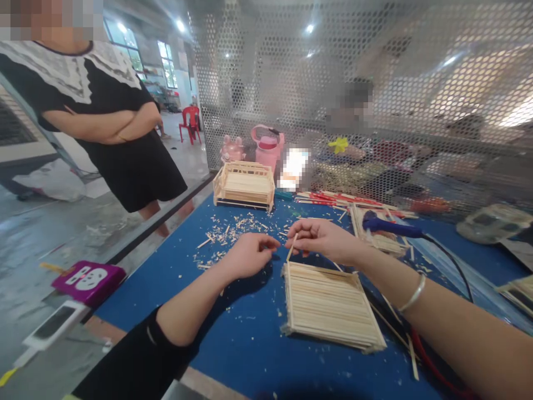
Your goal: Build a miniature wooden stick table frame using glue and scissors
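Currently, R hand (318, 240) has a thin wood stick (292, 248) pinched btwn thumb & fingers, grip closed up on it. Stick tilts, lower end at the far L corner of a flat wood-stick panel (333, 305); can't tell if they touch. Panel lies on the blue counter (237, 353), just nearer than R hand. L hand (250, 256) is half-curled, thumb & index a bit apart, nothing visible in it; fingertips near R hand's but w/ a small gap.

Wood scraps (239, 225) are scattered beyond L hand. Farther back: a railed stick model (245, 183), w/ a pink jug (266, 153) behind it. Red-marked sticks (333, 198) lie loose toward the perforated metal screen (258, 83). Past R wrist, a blue corded tool (391, 226) rests by a 2nd stick assembly (385, 244). Purple power strip (94, 282) sits off the counter's L edge. Co-worker (120, 128) stands far L, arms folded.
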Demonstrator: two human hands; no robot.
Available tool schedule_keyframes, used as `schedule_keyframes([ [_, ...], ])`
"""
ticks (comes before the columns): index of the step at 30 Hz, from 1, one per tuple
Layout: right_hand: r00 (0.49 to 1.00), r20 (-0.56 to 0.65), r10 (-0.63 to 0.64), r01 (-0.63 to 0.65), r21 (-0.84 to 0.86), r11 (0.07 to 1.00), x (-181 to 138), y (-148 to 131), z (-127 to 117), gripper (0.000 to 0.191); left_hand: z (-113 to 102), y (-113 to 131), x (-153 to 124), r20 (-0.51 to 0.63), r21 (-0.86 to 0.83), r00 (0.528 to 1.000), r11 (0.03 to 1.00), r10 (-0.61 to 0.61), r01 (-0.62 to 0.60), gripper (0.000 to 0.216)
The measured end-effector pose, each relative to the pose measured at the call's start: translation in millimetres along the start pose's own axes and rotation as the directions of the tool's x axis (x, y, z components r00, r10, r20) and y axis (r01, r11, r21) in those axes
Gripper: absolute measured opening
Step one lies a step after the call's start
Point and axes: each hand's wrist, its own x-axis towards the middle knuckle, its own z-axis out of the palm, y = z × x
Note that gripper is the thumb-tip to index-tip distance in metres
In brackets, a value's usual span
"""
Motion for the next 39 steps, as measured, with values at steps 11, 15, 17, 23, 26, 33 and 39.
schedule_keyframes([
  [11, 0.987, -0.154, -0.041, 0.063, 0.141, 0.988, -18, -4, 8, 0.017, 9, 9, -7, 0.171, -0.306, 0.985, 0.951, 0.018, 0.035, 0.034],
  [15, 0.984, -0.169, -0.05, 0.071, 0.123, 0.99, -21, -4, 11, 0.016, 11, 9, -7, 0.194, -0.361, 0.978, 0.932, 0.075, 0.0, 0.027],
  [17, 0.983, -0.168, -0.069, 0.087, 0.099, 0.991, -22, -5, 14, 0.014, 13, 7, -6, 0.196, -0.401, 0.973, 0.916, 0.118, -0.031, 0.028],
  [23, 0.979, -0.181, -0.098, 0.112, 0.068, 0.991, -18, -8, 19, 0.014, 17, 0, -2, 0.155, -0.386, 0.983, 0.922, 0.098, -0.032, 0.028],
  [26, 0.95, -0.291, -0.118, 0.129, 0.019, 0.991, -23, -6, 9, 0.03, 18, -2, -1, 0.152, -0.394, 0.985, 0.919, 0.085, -0.019, 0.027],
  [33, 0.9, -0.436, 0.025, -0.265, -0.5, 0.825, -103, 18, -15, 0.019, 15, -2, 0, 0.128, -0.307, 0.983, 0.948, 0.129, -0.084, 0.022],
  [39, 0.956, -0.23, 0.181, -0.272, -0.471, 0.839, -154, 21, 25, 0.017, 14, 6, -3, 0.117, -0.275, 0.988, 0.959, 0.097, -0.062, 0.021],
])
